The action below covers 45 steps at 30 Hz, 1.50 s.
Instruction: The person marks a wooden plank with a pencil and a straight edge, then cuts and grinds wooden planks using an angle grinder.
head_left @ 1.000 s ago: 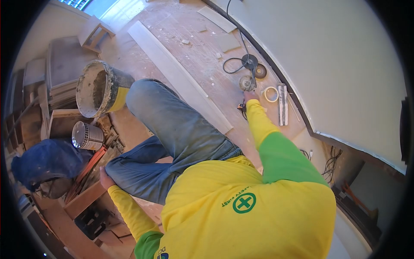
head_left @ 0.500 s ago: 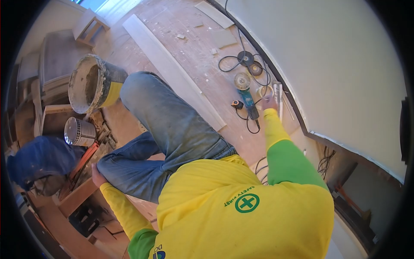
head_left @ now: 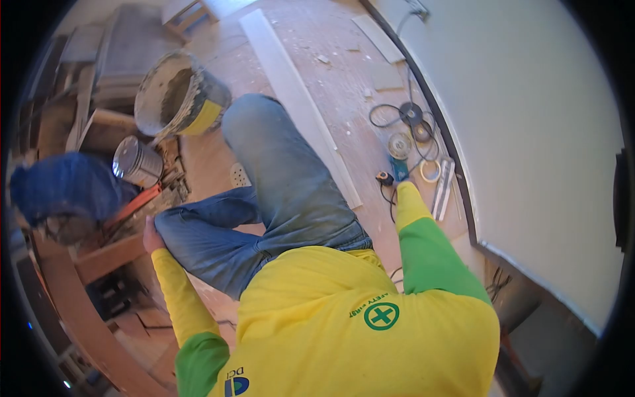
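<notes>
My left hand (head_left: 152, 234) rests against the outer side of my bent knee (head_left: 173, 231), its fingers not clearly visible. My right hand (head_left: 401, 185) is at the body of a teal angle grinder (head_left: 399, 169) on the floor; the sleeve and the small size hide its fingers. The grinder's round disc (head_left: 399, 145) points away from me. Just left of the grinder lies a tape measure (head_left: 384, 178). A roll of tape (head_left: 430, 171) and a long pale metallic-looking strip (head_left: 444, 190) lie to its right. Loose discs (head_left: 411, 113) sit beyond it among cable loops.
A long pale board (head_left: 291, 79) crosses the floor. At left stand a crusted bucket (head_left: 215, 99), a smaller can (head_left: 139, 162), a blue bag-like item (head_left: 69, 188) and wooden pieces (head_left: 109, 129). A pale wall or panel (head_left: 522, 132) runs along the right.
My right hand went from the grinder to beside the tape roll, then back to the grinder's body. My left hand stays by my knee. The whole view has shifted.
</notes>
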{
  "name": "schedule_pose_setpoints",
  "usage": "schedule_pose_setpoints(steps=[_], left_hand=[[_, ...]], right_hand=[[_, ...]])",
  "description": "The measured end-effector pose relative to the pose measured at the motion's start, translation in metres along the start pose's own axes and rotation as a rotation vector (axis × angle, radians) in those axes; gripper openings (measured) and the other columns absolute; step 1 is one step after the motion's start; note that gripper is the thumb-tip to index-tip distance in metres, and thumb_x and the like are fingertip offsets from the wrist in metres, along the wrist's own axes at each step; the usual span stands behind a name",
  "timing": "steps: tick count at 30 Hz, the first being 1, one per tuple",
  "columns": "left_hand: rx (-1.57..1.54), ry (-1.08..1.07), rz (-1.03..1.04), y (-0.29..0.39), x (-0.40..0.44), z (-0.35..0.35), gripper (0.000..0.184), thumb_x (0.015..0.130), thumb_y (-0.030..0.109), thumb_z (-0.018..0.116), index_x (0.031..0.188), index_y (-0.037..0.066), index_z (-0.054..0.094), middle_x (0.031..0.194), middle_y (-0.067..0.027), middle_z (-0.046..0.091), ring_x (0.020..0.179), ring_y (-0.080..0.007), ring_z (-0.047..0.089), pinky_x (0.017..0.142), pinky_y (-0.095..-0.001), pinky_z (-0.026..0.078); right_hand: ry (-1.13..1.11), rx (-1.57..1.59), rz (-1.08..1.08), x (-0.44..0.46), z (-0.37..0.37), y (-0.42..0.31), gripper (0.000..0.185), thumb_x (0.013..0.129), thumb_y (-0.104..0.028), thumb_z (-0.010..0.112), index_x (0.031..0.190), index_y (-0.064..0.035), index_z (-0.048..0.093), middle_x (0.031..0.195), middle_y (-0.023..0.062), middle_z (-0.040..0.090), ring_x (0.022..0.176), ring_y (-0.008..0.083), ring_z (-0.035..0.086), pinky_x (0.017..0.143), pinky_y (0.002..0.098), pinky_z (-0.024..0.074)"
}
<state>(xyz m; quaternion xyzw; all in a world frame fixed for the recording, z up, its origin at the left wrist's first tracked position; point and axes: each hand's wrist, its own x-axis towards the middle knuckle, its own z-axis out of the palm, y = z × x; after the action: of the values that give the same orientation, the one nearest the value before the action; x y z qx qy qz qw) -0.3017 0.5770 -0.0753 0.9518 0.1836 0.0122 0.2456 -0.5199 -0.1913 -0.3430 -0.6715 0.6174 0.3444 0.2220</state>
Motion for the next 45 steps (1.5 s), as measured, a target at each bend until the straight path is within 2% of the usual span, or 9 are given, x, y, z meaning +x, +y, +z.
schedule_pose_setpoints(steps=[10, 13, 15, 19, 22, 27, 33, 38, 45], left_hand=[[0.212, 0.128, 0.086, 0.021, -0.011, 0.005, 0.048, 0.103, 0.042, 0.044, 0.126, 0.007, 0.066, 0.128, -0.0196, 0.066, 0.116, -0.0345, 0.065, 0.100, -0.0383, 0.048], [-0.090, 0.193, -0.054, 0.096, -0.036, -0.005, 0.041, 0.101, 0.034, 0.055, 0.126, 0.003, 0.066, 0.128, -0.0177, 0.067, 0.117, -0.0300, 0.065, 0.100, -0.0362, 0.048], [-0.232, 0.400, 0.318, 0.126, -0.037, 0.004, 0.036, 0.097, 0.024, 0.065, 0.125, 0.001, 0.067, 0.124, -0.0152, 0.069, 0.117, -0.0264, 0.064, 0.101, -0.0356, 0.048], [-0.577, 0.085, 0.747, 0.314, -0.110, 0.013, 0.032, 0.092, 0.019, 0.071, 0.120, 0.004, 0.069, 0.118, -0.0141, 0.070, 0.107, -0.0254, 0.067, 0.097, -0.0354, 0.050], [-0.756, -0.462, 0.832, 0.400, -0.149, 0.080, 0.039, 0.094, 0.025, 0.070, 0.125, 0.002, 0.066, 0.117, -0.0114, 0.071, 0.111, -0.0197, 0.065, 0.099, -0.0338, 0.050], [-0.721, -1.456, 0.491, 0.487, -0.185, 0.178, 0.084, 0.083, 0.052, 0.077, 0.148, 0.009, 0.046, 0.138, -0.0146, 0.059, 0.122, -0.0284, 0.059, 0.102, -0.0417, 0.048], [-1.279, -1.595, 0.241, 0.474, -0.190, 0.198, 0.061, 0.077, 0.036, 0.086, 0.127, 0.012, 0.062, 0.118, -0.0057, 0.066, 0.105, -0.0208, 0.063, 0.089, -0.0412, 0.052], [-1.596, -1.323, 0.198, 0.472, -0.184, 0.199, 0.046, 0.076, 0.016, 0.087, 0.116, 0.010, 0.066, 0.107, -0.0021, 0.068, 0.095, -0.0179, 0.064, 0.085, -0.0370, 0.053], [-1.743, -1.185, 0.015, 0.467, -0.175, 0.174, 0.045, 0.077, 0.016, 0.085, 0.117, 0.011, 0.064, 0.105, -0.0021, 0.067, 0.094, -0.0198, 0.064, 0.087, -0.0389, 0.051]], right_hand=[[0.063, 0.415, -0.236, -0.031, -0.027, 0.018, 0.072, 0.060, -0.038, 0.078, 0.116, 0.0048, 0.063, 0.107, 0.0264, 0.070, 0.098, 0.0390, 0.069, 0.089, 0.0454, 0.0524], [0.069, 0.668, -0.366, 0.001, -0.004, 0.032, 0.060, 0.062, -0.032, 0.078, 0.106, 0.0061, 0.064, 0.094, 0.0192, 0.070, 0.081, 0.0310, 0.068, 0.076, 0.0402, 0.0537], [0.001, 0.875, -0.474, -0.048, -0.028, 0.037, 0.054, 0.064, -0.025, 0.077, 0.106, 0.0046, 0.063, 0.090, 0.0128, 0.067, 0.076, 0.0232, 0.065, 0.071, 0.0351, 0.0530], [-0.111, 1.143, -0.743, -0.103, -0.064, 0.034, 0.047, 0.069, -0.015, 0.072, 0.112, 0.0011, 0.062, 0.092, 0.0070, 0.066, 0.077, 0.0178, 0.063, 0.070, 0.0300, 0.0520], [-0.206, 1.230, -0.888, -0.163, -0.104, 0.011, 0.045, 0.071, -0.009, 0.068, 0.115, -0.0004, 0.062, 0.096, 0.0050, 0.066, 0.081, 0.0170, 0.063, 0.074, 0.0281, 0.0518], [-0.183, 1.189, -1.167, -0.248, -0.156, -0.029, 0.048, 0.070, -0.009, 0.064, 0.118, -0.0031, 0.062, 0.097, 0.0029, 0.065, 0.081, 0.0163, 0.063, 0.076, 0.0272, 0.0531], [0.007, 0.746, -1.259, -0.311, -0.173, -0.058, 0.059, 0.068, -0.015, 0.076, 0.123, -0.0030, 0.061, 0.106, 0.0036, 0.066, 0.094, 0.0184, 0.064, 0.084, 0.0318, 0.0526], [-0.138, 0.905, -1.382, -0.295, -0.168, -0.082, 0.052, 0.071, -0.012, 0.069, 0.121, -0.0002, 0.063, 0.109, 0.0074, 0.068, 0.094, 0.0192, 0.066, 0.085, 0.0316, 0.0532], [-0.145, 1.191, -0.890, -0.248, -0.252, -0.010, 0.031, 0.076, -0.002, 0.052, 0.105, -0.0084, 0.061, 0.096, 0.0102, 0.066, 0.076, 0.0246, 0.067, 0.071, 0.0418, 0.0579]])
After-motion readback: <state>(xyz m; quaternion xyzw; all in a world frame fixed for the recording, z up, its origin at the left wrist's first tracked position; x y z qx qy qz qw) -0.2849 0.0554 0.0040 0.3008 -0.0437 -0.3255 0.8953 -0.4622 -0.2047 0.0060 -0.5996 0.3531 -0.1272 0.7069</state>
